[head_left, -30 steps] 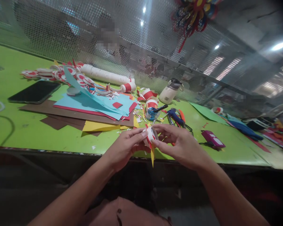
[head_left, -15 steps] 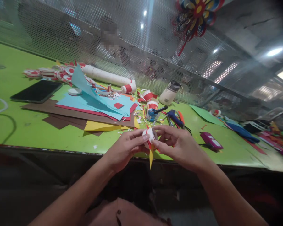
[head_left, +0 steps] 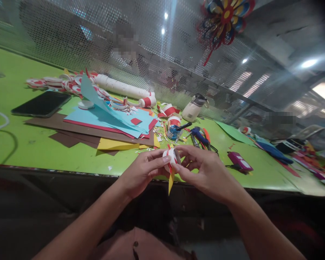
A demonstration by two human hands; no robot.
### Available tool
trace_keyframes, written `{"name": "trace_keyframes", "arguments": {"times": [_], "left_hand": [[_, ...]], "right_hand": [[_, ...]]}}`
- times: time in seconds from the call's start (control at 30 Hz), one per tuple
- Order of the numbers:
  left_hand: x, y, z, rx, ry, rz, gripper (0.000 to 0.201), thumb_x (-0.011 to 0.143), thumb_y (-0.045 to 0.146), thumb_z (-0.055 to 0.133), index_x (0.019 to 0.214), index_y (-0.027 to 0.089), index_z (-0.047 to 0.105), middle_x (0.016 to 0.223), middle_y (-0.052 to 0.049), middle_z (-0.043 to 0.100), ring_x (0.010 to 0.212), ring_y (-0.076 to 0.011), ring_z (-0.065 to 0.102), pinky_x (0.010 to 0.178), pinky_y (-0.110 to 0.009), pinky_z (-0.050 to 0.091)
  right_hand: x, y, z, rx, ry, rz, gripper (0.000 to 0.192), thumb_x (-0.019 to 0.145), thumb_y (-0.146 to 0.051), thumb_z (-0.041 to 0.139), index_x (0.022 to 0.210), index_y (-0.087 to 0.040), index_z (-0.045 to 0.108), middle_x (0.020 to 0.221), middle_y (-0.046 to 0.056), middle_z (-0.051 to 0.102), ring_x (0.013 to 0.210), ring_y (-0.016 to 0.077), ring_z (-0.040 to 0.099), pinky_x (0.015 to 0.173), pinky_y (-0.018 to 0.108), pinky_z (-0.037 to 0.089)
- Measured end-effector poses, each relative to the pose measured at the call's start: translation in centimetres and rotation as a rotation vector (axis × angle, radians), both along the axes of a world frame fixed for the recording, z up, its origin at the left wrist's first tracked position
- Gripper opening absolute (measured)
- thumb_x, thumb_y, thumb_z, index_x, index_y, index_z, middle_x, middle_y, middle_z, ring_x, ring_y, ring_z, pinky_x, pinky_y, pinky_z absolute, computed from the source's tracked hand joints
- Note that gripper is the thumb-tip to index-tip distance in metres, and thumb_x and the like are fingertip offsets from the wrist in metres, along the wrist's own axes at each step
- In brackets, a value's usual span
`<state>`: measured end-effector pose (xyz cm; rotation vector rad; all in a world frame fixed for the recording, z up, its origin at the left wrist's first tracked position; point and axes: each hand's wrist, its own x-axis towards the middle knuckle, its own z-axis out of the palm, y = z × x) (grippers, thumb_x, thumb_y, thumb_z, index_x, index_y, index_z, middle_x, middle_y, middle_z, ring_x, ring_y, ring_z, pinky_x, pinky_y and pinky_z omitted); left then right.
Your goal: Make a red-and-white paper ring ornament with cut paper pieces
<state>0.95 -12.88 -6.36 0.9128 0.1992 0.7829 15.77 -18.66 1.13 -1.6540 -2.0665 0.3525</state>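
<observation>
My left hand (head_left: 143,172) and my right hand (head_left: 204,169) meet over the front edge of the green table (head_left: 27,144). Between their fingertips they pinch a small white and red paper ring (head_left: 170,156). A pointed yellow paper strip (head_left: 170,181) hangs down from the ring. Both thumbs and forefingers press on the ring from either side.
A pile of blue, red, brown and yellow paper sheets (head_left: 111,124) lies behind the hands, with a phone (head_left: 39,104) at the left. Further back are a white tube (head_left: 119,86), several red-white paper rings (head_left: 56,83), a glue pot (head_left: 174,131), scissors (head_left: 202,136), a white bottle (head_left: 193,107) and a magenta cutter (head_left: 238,160). A mesh screen (head_left: 97,43) stands behind the table.
Both hands have shifted slightly left and down with the ring; the yellow strip now hangs a little further left. The grip is unchanged.
</observation>
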Motion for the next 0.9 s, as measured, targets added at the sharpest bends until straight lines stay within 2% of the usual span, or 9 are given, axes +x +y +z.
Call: {"name": "trace_keyframes", "arguments": {"times": [0.23,0.37,0.5,0.6,0.77,0.9], "left_hand": [[0.0,0.0,-0.1,0.020,0.005,0.020,0.024,0.082,0.024,0.058,0.102,0.014,0.066,0.091,-0.007,0.066,0.076,-0.0117,0.057,0.073,-0.023,0.045],[0.0,0.2,-0.2,0.042,0.014,0.020,0.024,0.084,0.026,0.057,0.104,0.017,0.066,0.095,-0.006,0.065,0.081,-0.0129,0.057,0.074,-0.023,0.044],[0.1,0.2,-0.6,0.040,0.017,0.013,0.025,0.086,0.028,0.053,0.105,0.018,0.065,0.096,-0.005,0.065,0.081,-0.0122,0.057,0.075,-0.022,0.043],[0.1,0.0,-0.7,0.042,0.061,0.049,0.025,0.087,0.031,0.052,0.103,0.019,0.066,0.096,-0.005,0.065,0.084,-0.0128,0.056,0.077,-0.022,0.042],[0.4,-0.2,-0.6,0.119,0.109,0.098,0.028,0.086,0.031,0.053,0.110,0.019,0.062,0.103,-0.005,0.064,0.095,-0.0161,0.055,0.086,-0.026,0.040],[0.3,-0.3,-0.5,0.157,0.136,0.169,0.032,0.086,0.031,0.053,0.114,0.018,0.060,0.108,-0.006,0.063,0.100,-0.0182,0.055,0.091,-0.029,0.039]], "right_hand": [[-0.1,-0.1,-0.2,0.032,0.004,-0.026,0.029,0.082,-0.031,0.058,0.109,-0.019,0.059,0.088,0.003,0.063,0.065,0.0119,0.057,0.059,0.025,0.051],[-0.1,0.0,-0.5,0.042,0.015,-0.043,0.034,0.079,-0.032,0.062,0.109,-0.018,0.059,0.097,0.005,0.063,0.068,0.0126,0.058,0.059,0.025,0.052],[0.0,0.3,-1.2,0.097,-0.028,-0.053,0.036,0.077,-0.033,0.065,0.109,-0.018,0.058,0.102,0.007,0.063,0.080,0.0167,0.059,0.064,0.028,0.051],[-0.2,0.2,-1.7,0.151,-0.081,-0.055,0.037,0.075,-0.031,0.068,0.108,-0.018,0.056,0.101,0.007,0.063,0.087,0.0195,0.058,0.072,0.032,0.049],[-0.7,0.0,-2.5,0.222,-0.141,-0.080,0.034,0.078,-0.025,0.064,0.109,-0.017,0.055,0.095,0.007,0.060,0.078,0.0190,0.057,0.068,0.033,0.049],[-0.8,0.0,-3.5,0.327,-0.158,-0.090,0.047,0.080,-0.024,0.062,0.123,-0.015,0.047,0.102,0.011,0.058,0.086,0.0226,0.057,0.072,0.036,0.050]]}}
